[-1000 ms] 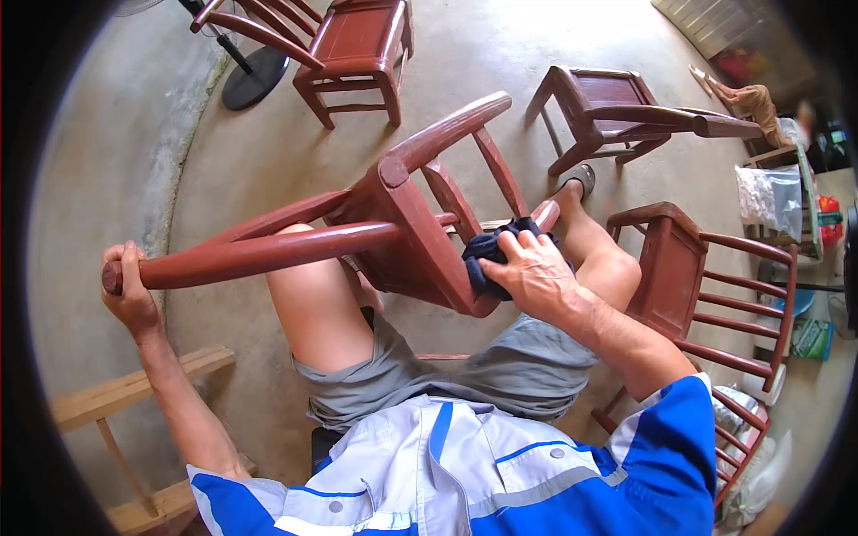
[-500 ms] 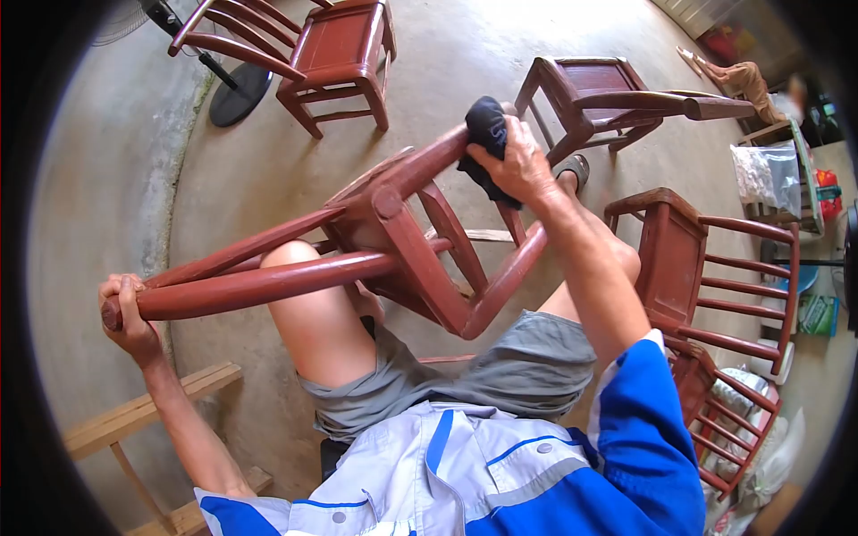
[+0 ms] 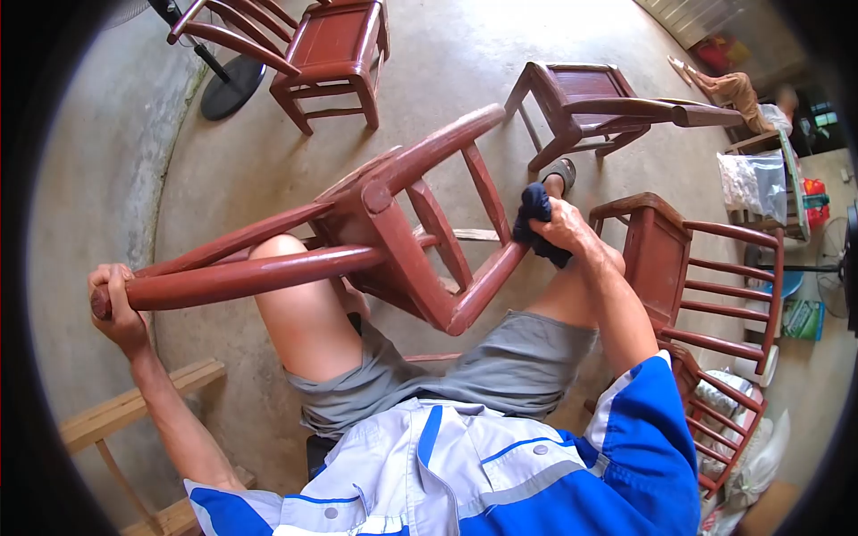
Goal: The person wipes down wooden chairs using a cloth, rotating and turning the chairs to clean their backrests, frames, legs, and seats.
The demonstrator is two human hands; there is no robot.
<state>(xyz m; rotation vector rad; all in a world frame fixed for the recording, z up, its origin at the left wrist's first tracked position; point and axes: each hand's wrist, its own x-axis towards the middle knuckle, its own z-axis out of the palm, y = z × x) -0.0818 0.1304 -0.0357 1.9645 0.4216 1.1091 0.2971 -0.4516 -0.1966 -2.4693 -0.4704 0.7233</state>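
A reddish-brown wooden chair (image 3: 357,223) lies tilted across my lap, partly over one bare knee. At the far left my left hand (image 3: 121,308) is closed around the end of a chair leg or post. My right hand (image 3: 565,225) grips a dark cloth (image 3: 534,223), bunched in the fingers. The cloth sits against the end of the chair's lower right rail, beside my right knee. The upper rail of the chair now shows uncovered. Which chair parts lie behind my knee is hidden.
Similar chairs stand around: one at the back left (image 3: 331,54), one at the back right (image 3: 590,98), one at the right (image 3: 657,259) with another below it. A black fan base (image 3: 232,87) is at upper left. A wooden frame (image 3: 143,406) lies lower left.
My right hand has moved down and to the right with the cloth, from the chair's upper rail to its lower rail. My left hand keeps its hold; the view has shifted slightly.
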